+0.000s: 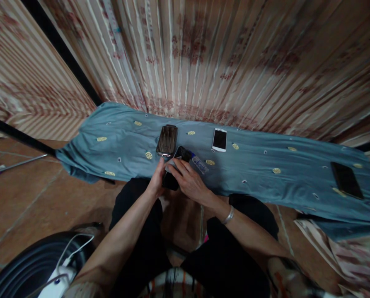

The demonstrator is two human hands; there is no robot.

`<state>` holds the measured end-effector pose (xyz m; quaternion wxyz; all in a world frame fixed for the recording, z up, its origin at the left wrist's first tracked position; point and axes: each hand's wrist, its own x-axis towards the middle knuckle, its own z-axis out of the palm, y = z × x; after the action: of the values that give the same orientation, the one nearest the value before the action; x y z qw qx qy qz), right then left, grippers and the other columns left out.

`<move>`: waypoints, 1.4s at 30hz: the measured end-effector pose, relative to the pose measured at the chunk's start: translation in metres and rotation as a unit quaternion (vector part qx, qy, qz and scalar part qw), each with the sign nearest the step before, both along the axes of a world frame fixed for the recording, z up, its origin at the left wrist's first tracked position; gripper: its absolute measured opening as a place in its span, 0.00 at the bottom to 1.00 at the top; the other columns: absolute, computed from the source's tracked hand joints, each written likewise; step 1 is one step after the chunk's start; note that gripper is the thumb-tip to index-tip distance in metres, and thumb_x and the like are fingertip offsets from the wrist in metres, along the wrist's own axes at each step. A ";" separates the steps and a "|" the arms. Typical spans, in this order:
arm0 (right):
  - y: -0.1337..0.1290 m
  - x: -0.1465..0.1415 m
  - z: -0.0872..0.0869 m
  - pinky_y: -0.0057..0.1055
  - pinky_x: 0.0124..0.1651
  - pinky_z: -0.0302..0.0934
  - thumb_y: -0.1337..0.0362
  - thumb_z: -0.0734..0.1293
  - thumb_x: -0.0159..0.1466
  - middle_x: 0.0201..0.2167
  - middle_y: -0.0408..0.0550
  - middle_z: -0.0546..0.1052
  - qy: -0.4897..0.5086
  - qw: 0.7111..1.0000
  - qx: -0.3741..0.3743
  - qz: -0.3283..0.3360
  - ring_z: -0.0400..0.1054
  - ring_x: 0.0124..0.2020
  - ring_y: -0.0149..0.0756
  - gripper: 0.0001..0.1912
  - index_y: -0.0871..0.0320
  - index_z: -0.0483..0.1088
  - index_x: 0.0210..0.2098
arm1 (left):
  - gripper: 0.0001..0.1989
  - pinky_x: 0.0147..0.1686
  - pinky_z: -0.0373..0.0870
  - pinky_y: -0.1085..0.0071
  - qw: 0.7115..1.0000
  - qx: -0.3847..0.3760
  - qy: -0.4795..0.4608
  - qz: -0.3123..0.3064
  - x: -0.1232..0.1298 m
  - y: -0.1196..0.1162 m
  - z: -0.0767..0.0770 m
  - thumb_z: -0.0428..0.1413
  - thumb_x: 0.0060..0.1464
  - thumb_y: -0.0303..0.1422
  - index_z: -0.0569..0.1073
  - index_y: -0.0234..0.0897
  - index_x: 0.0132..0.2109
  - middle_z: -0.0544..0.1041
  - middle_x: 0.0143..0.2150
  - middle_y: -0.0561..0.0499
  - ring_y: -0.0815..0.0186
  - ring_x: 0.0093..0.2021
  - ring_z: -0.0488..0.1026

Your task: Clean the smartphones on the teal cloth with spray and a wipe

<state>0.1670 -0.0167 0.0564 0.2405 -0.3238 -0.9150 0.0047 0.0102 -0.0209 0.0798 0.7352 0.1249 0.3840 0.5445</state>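
My left hand is closed around the near left edge of a black phone, holding it tilted at the near edge of the cloth-covered surface. A small pale wipe lies over the phone's middle, pressed there by the bent fingers of my right hand. My hands hide the phone's middle. Just right of its far end lies a small clear bottle with a blue cap. Beyond my left hand rests a dark, shiny phone. A white phone with a dark screen lies farther right.
Another dark phone lies at the far right of the blue patterned cloth. Pleated curtains hang behind. On the floor at lower left are a black coil and a white power strip with cables.
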 end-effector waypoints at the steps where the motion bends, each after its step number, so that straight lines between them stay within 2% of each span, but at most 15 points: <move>1: 0.001 0.000 0.000 0.50 0.72 0.66 0.78 0.58 0.70 0.71 0.65 0.70 0.000 1.000 -0.003 0.002 0.64 0.71 0.49 0.30 0.63 0.67 0.71 | 0.27 0.63 0.73 0.59 1.000 -0.002 0.002 0.004 0.000 0.000 0.000 0.46 0.75 0.43 0.80 0.28 0.62 0.87 0.49 0.41 0.51 0.58 0.81; 8: 0.015 0.010 0.004 0.51 0.73 0.65 0.76 0.59 0.72 0.71 0.62 0.71 0.004 0.999 -0.003 -0.051 0.66 0.70 0.48 0.27 0.60 0.70 0.69 | 0.27 0.67 0.68 0.58 1.000 0.008 -0.010 -0.002 0.010 -0.001 0.000 0.47 0.74 0.46 0.82 0.29 0.57 0.87 0.49 0.40 0.51 0.63 0.78; 13: 0.006 0.007 0.005 0.48 0.72 0.66 0.75 0.60 0.73 0.70 0.62 0.72 -0.016 0.999 0.041 -0.028 0.66 0.70 0.49 0.25 0.62 0.71 0.67 | 0.29 0.65 0.70 0.62 0.999 -0.036 0.015 0.001 0.013 -0.003 0.012 0.41 0.77 0.40 0.84 0.26 0.52 0.87 0.46 0.42 0.49 0.62 0.78; 16: 0.007 0.009 0.005 0.48 0.71 0.67 0.75 0.60 0.73 0.69 0.60 0.73 -0.013 0.999 0.038 -0.026 0.67 0.70 0.48 0.25 0.60 0.72 0.66 | 0.28 0.64 0.71 0.61 0.999 -0.034 0.017 0.003 0.013 -0.003 0.009 0.43 0.76 0.41 0.82 0.25 0.55 0.86 0.48 0.40 0.50 0.60 0.80; 20: 0.024 0.018 0.006 0.51 0.73 0.65 0.74 0.61 0.74 0.69 0.62 0.74 0.016 0.997 0.013 -0.078 0.67 0.69 0.49 0.23 0.60 0.74 0.65 | 0.28 0.65 0.70 0.58 0.999 0.027 0.005 -0.029 0.015 0.000 -0.004 0.51 0.72 0.47 0.81 0.30 0.62 0.86 0.52 0.39 0.49 0.62 0.79; 26: 0.043 0.028 0.006 0.51 0.73 0.65 0.74 0.58 0.75 0.67 0.62 0.75 0.048 0.993 0.000 -0.110 0.69 0.68 0.49 0.25 0.63 0.71 0.68 | 0.29 0.66 0.69 0.57 0.997 0.041 -0.009 -0.067 0.016 0.002 -0.014 0.52 0.71 0.49 0.79 0.33 0.65 0.86 0.54 0.40 0.48 0.63 0.79; 33: 0.050 0.032 0.001 0.52 0.71 0.66 0.73 0.55 0.74 0.64 0.62 0.77 0.054 0.991 -0.010 -0.123 0.71 0.64 0.50 0.27 0.65 0.68 0.70 | 0.32 0.62 0.73 0.57 0.997 0.045 -0.019 -0.065 0.013 0.003 -0.010 0.54 0.68 0.53 0.79 0.33 0.65 0.86 0.53 0.40 0.46 0.59 0.81; 37: 0.053 0.036 -0.002 0.53 0.69 0.68 0.74 0.54 0.73 0.63 0.62 0.78 0.053 0.990 -0.023 -0.125 0.71 0.63 0.50 0.29 0.64 0.68 0.70 | 0.33 0.62 0.73 0.56 0.996 0.052 -0.023 -0.062 0.010 0.002 -0.003 0.52 0.69 0.53 0.79 0.31 0.64 0.86 0.53 0.38 0.46 0.59 0.81; 42: 0.053 0.041 -0.007 0.54 0.69 0.68 0.73 0.55 0.73 0.62 0.64 0.78 0.054 0.989 -0.033 -0.132 0.71 0.62 0.52 0.29 0.65 0.67 0.71 | 0.33 0.63 0.73 0.53 0.997 0.041 -0.042 -0.046 0.009 0.002 -0.003 0.50 0.71 0.53 0.76 0.32 0.68 0.86 0.54 0.38 0.46 0.59 0.81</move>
<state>0.2083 0.0368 0.0493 0.2771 -0.4488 -0.8494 0.0201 0.0189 -0.0193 0.0765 0.7689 0.1493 0.3242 0.5304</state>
